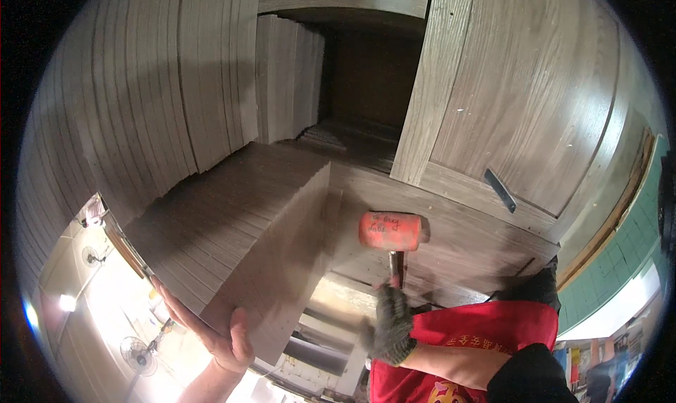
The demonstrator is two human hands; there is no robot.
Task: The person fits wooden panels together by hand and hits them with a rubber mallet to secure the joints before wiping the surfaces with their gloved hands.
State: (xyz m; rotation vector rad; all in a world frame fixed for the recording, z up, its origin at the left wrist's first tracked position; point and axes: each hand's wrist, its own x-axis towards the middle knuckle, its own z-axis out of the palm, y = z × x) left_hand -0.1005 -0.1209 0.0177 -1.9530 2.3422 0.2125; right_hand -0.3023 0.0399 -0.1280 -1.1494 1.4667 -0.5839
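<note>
1. Below the grey wood-grain cabinet door (521, 100), your right hand (389, 325), in a dark knit glove, has its fingers wrapped tight around the handle of an orange-headed mallet (389, 230).
2. You hold the mallet head raised, just below the door's lower left corner and close to the end of the stacked boards (239, 213).
3. Left of the door, your bare left hand (225, 336) rests flat against the near face of that stack, fingers spread along its lower edge and thumb up on the face, not gripping.
4. On the door's lower right sits a small dark metal bracket (500, 190).
5. More boards (289, 79) stand upright left of the door.
</note>
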